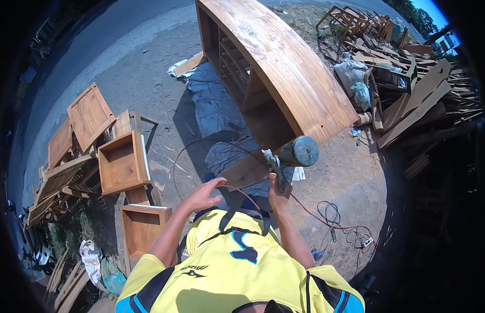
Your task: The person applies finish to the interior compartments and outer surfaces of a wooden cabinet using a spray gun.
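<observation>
My right hand (pixel 279 195) is wrapped round the grip of a spray gun (pixel 275 166) with a round grey paint cup (pixel 304 151) on its right side. A thin red hose (pixel 237 189) runs in a loop by my hands and passes down to the right. My left hand (pixel 203 197) is open beside the hose, thumb and fingers apart; whether it touches the hose I cannot tell. Ahead of me stands a large wooden cabinet (pixel 276 57) with a broad, glossy brown panel on top and open compartments facing left. The spray gun is in front of its near end.
Wooden drawers (pixel 122 164) and framed panels (pixel 91 117) rest on a wood pile to the left. Blue-grey sheeting (pixel 214 104) lies beside the cabinet. Scrap boards (pixel 417 104) are heaped at right. Tangled cables (pixel 334 219) and a white power strip (pixel 368 242) lie on the ground.
</observation>
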A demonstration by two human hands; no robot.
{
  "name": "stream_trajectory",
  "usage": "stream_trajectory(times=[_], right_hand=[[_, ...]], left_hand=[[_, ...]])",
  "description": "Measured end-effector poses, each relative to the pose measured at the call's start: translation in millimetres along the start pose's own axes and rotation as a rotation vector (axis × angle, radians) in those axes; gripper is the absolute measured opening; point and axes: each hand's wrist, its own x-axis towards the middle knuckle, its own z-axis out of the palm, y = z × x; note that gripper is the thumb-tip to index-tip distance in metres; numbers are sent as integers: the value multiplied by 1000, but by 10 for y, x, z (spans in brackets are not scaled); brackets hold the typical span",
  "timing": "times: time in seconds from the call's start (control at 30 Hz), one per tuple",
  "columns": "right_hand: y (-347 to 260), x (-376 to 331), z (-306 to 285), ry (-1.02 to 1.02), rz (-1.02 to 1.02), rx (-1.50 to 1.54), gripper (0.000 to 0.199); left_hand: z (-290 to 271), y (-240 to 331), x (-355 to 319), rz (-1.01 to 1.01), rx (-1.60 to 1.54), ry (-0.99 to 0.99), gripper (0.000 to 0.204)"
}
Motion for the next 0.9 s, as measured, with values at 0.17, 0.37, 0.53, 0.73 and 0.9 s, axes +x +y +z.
stream_trajectory(times=[0.17, 0.37, 0.53, 0.73, 0.9], right_hand=[[-683, 359, 84, -86, 79, 254, 46], [-751, 814, -330, 67, 31, 163, 38], [-29, 714, 77, -1, -9, -191, 24], [1705, 826, 1138, -157, 208, -180, 30], [3099, 1595, 2150, -41, 284, -123, 39]], left_hand=[[1289, 43, 881, 207, -231, -310, 60], [1082, -1066, 622, -55, 118, -202, 32], [506, -2611, -182, -436, 222, -11, 36], [383, -2596, 30, -584, 151, 252, 36], [460, -2968, 689, -546, 309, 504, 31]])
